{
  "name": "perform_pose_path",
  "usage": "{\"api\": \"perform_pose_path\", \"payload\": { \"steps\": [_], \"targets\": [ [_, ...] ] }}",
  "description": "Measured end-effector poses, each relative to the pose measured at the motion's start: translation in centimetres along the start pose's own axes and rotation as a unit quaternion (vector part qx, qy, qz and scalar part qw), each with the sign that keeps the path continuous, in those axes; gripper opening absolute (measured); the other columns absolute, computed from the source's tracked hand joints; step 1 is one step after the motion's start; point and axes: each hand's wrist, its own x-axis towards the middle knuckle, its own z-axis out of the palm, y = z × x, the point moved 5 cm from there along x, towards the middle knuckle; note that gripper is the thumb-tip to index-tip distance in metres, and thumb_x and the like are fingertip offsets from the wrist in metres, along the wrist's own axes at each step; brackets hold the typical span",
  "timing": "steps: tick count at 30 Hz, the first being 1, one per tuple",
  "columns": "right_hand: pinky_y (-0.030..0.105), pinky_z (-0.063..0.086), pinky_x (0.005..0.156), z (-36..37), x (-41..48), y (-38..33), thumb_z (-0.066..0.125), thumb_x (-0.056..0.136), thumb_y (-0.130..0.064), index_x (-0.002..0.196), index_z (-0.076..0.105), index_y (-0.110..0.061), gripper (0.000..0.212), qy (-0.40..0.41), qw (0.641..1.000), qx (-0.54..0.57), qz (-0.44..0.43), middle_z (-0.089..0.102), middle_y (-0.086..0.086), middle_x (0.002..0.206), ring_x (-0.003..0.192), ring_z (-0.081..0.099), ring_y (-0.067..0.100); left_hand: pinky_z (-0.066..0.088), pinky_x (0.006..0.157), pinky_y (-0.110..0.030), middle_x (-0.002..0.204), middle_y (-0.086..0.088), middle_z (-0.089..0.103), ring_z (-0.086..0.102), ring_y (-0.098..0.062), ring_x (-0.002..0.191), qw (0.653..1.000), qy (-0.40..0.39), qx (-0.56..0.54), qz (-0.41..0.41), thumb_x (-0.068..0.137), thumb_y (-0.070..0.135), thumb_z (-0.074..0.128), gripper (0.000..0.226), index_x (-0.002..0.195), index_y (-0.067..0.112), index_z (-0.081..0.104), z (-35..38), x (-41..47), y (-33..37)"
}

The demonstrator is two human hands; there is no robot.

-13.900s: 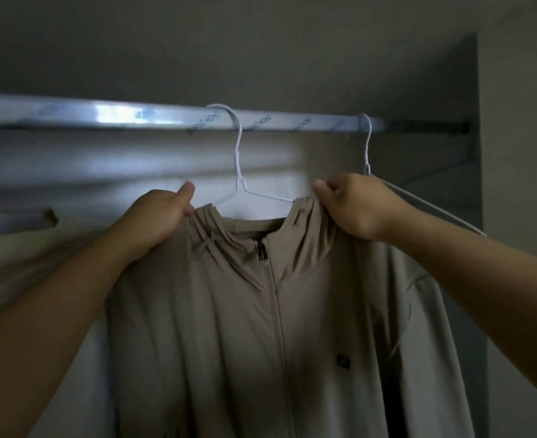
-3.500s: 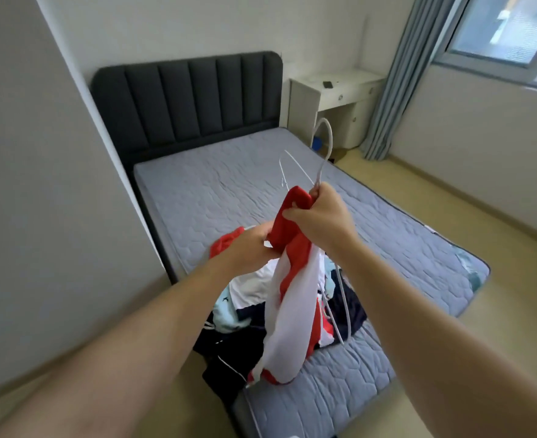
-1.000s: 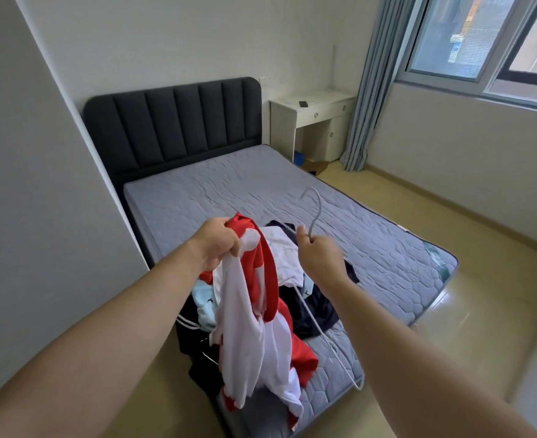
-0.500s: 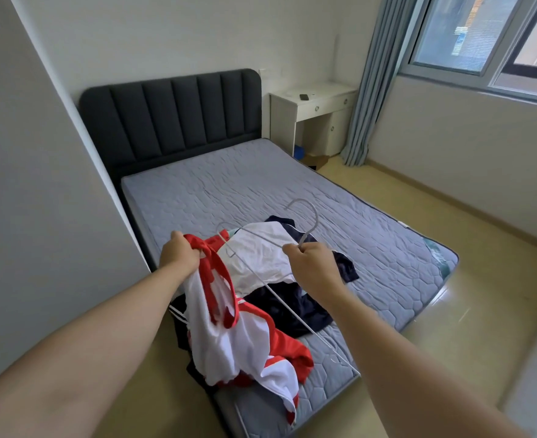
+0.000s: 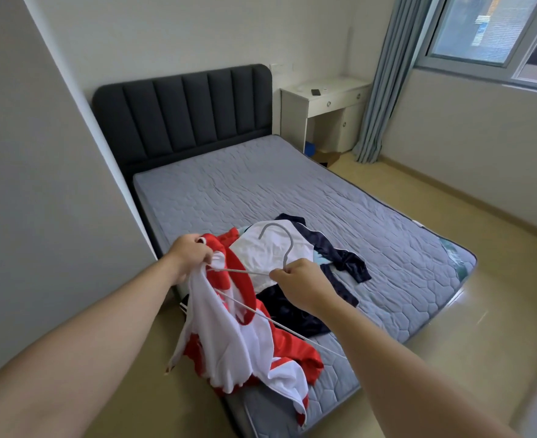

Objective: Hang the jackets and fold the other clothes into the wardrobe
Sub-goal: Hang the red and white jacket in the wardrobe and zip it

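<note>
Our left hand (image 5: 191, 257) grips the red-and-white jacket (image 5: 229, 336) while our right hand (image 5: 298, 279), pinching the hanger (image 5: 287, 245), has just slid its arm inside (hanging looks near).

Both bare arms are reaching forward and down, the left one coming in from the lower left and the right one from the lower right. The left hand (image 5: 191, 257) is gripping the jacket (image 5: 229, 336) with curled fingers. The right hand (image 5: 298, 282), its back facing the camera, is pinching the hanger (image 5: 289, 248) just under the hook, near the left hand but not touching it.
</note>
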Motion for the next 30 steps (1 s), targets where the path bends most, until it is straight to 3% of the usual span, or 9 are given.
{"api": "perform_pose_path", "payload": {
  "steps": [4,6,8,12,15,19,22,26,30],
  "targets": [
    [0.028,0.031,0.048,0.6,0.3,-1.1,0.054,0.087,-0.037,0.053,0.04,-0.016,0.042,0.045,0.999,-0.014,-0.016,0.044,-0.006,0.046,0.049,0.045,0.018,0.059,0.061,-0.033,0.079,-0.012,0.074,0.071,-0.033,0.075,0.991,-0.122,-0.022,0.058,0.069,-0.021,0.056,0.038,0.089,0.008,0.071,1.5,-2.0,3.3],
    [0.027,0.035,0.051,0.9,0.6,-1.4,0.055,0.087,-0.039,0.08,0.051,-0.02,0.02,0.064,0.998,0.028,-0.007,0.058,-0.007,0.062,0.06,0.057,0.015,0.063,0.07,-0.04,0.089,-0.012,0.076,0.074,-0.032,0.082,0.981,-0.173,-0.01,0.09,0.071,-0.017,0.06,0.042,0.099,0.013,0.071,2.0,-3.1,4.9],
    [0.027,0.037,0.054,1.2,0.8,-1.5,0.056,0.085,-0.041,0.102,0.043,-0.028,0.025,0.072,0.992,0.1,0.01,0.063,-0.01,0.074,0.067,0.059,0.006,0.062,0.073,-0.042,0.093,-0.011,0.076,0.075,-0.029,0.085,0.966,-0.228,-0.001,0.118,0.072,-0.01,0.065,0.042,0.104,0.016,0.071,2.4,-4.5,6.5],
    [0.027,0.048,0.061,1.8,1.5,-2.5,0.061,0.078,-0.038,0.089,0.064,-0.026,0.016,0.031,0.985,0.17,-0.02,0.069,-0.011,0.07,0.063,0.061,0.004,0.06,0.082,-0.039,0.101,-0.013,0.075,0.073,-0.03,0.096,0.939,-0.293,-0.039,0.174,0.069,-0.004,0.07,0.047,0.111,0.017,0.07,2.6,-6.7,8.9],
    [0.025,0.04,0.048,1.8,1.6,-2.9,0.067,0.073,-0.032,0.074,0.069,-0.018,0.014,0.016,0.972,0.235,-0.011,0.063,-0.009,0.056,0.044,0.05,0.002,0.06,0.083,-0.038,0.102,-0.01,0.075,0.073,-0.028,0.096,0.942,-0.271,-0.034,0.197,0.073,-0.001,0.074,0.044,0.113,0.018,0.07,2.2,-7.2,9.5],
    [0.021,0.03,0.038,0.9,1.8,-3.5,0.057,0.067,-0.016,0.067,0.054,-0.016,0.004,0.037,0.939,0.34,0.032,0.052,-0.007,0.048,0.036,0.038,0.009,0.06,0.076,-0.031,0.094,-0.002,0.076,0.073,-0.016,0.087,0.959,-0.167,0.096,0.207,0.072,0.006,0.082,0.037,0.104,0.021,0.069,1.5,-6.4,8.8],
    [0.02,0.027,0.039,0.5,1.8,-4.4,0.048,0.066,-0.015,0.066,0.043,-0.018,0.006,0.028,0.925,0.378,0.028,0.047,0.0,0.054,0.038,0.032,0.011,0.06,0.079,-0.04,0.091,-0.008,0.072,0.07,-0.021,0.086,0.949,-0.144,0.191,0.207,0.074,0.007,0.073,0.026,0.098,0.014,0.068,2.0,-6.1,7.6],
    [0.021,0.026,0.041,0.1,1.7,-5.3,0.042,0.062,-0.017,0.061,0.043,-0.018,0.002,0.028,0.901,0.432,0.019,0.049,0.004,0.053,0.041,0.036,0.015,0.052,0.06,-0.015,0.082,0.013,0.066,0.064,0.0,0.078,0.93,-0.159,0.176,0.279,0.081,0.004,0.066,0.033,0.09,0.035,0.061,3.2,-6.9,7.3],
    [0.025,0.03,0.043,-0.5,1.7,-5.8,0.041,0.06,-0.018,0.05,0.049,-0.018,0.013,0.041,0.899,0.437,0.0,0.052,0.013,0.05,0.043,0.041,0.02,0.056,0.079,-0.03,0.088,0.008,0.062,0.064,-0.006,0.083,0.914,-0.121,0.166,0.349,0.085,0.014,0.068,0.014,0.09,0.027,0.064,3.7,-6.7,7.9]
  ]
}}
